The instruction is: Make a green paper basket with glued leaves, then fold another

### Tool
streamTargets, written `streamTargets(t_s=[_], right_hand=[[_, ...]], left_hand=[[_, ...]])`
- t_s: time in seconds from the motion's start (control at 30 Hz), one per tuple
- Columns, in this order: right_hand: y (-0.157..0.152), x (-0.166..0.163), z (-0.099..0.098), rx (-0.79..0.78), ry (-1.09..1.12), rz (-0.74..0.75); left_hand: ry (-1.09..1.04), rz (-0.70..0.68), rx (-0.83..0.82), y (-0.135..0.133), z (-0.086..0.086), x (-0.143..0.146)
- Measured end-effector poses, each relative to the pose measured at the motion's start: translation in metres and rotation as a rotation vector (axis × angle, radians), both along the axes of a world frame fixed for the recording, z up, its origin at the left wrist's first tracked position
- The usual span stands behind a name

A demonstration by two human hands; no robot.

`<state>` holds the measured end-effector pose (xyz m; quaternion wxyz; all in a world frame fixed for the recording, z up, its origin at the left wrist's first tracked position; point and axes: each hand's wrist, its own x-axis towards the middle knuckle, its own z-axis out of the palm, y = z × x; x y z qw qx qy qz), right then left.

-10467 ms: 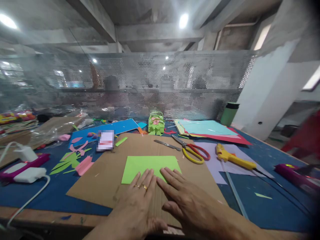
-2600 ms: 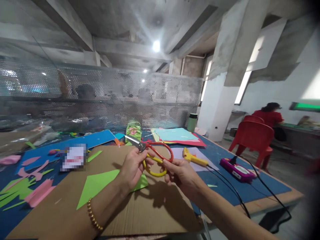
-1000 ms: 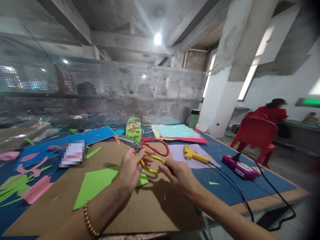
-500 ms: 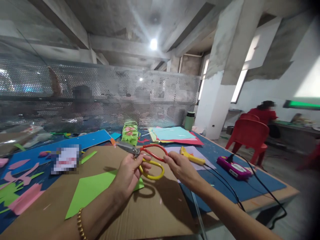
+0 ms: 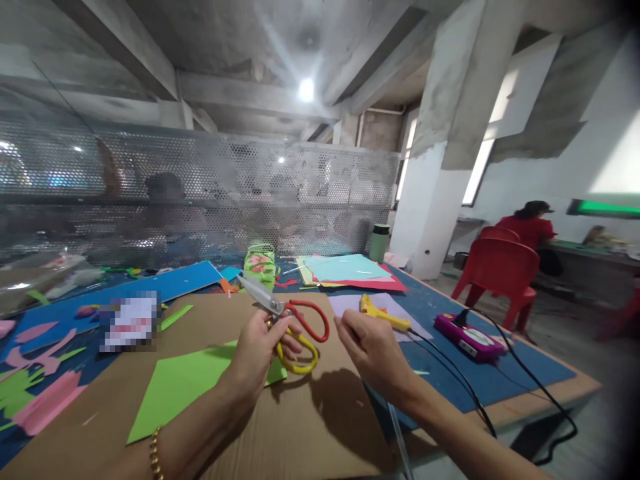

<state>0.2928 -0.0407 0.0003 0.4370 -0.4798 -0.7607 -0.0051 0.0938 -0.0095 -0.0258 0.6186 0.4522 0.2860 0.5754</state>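
On the far left, green scraps (image 5: 20, 397) and a pink piece (image 5: 47, 403) lie on the blue counter (image 5: 525, 373). A long blue board (image 5: 185, 278) lies behind them, and a card (image 5: 131, 323) sits near it, too fuzzy to read. A thin green strip (image 5: 177, 317) is just right of the card. Next comes a big sheet of brown cardboard (image 5: 300, 440), with a green sheet (image 5: 177, 387) flat on top, partly hidden under the left arm. That wrist wears a gold bracelet (image 5: 155, 457). The left hand (image 5: 255, 353) is up over the cardboard, its fingers pinching the scissors (image 5: 275, 307) near the screw. The blades point away and to the left, and the red and yellow loops hang to the right. Behind the blades stands a green box (image 5: 270, 267). Farther right is a pile of paper (image 5: 345, 268). The right hand (image 5: 370, 350) is just beside the red loop, apart from it, its fingers curled in like a fist. Behind that hand, a yellow glue gun (image 5: 397, 321) lies on purple paper (image 5: 345, 305). Then come a green bottle (image 5: 379, 245), a purple plug box (image 5: 470, 338), a red chair (image 5: 495, 267) and a person in red (image 5: 530, 228)
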Motion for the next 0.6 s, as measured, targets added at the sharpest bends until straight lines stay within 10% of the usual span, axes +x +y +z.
streamTargets(t_s=[0.6], right_hand=[[0.036,-0.008,-0.004,0.27,-0.432,0.103]], left_hand=[[0.035,-0.163,-0.012,-0.007,0.002,0.002]])
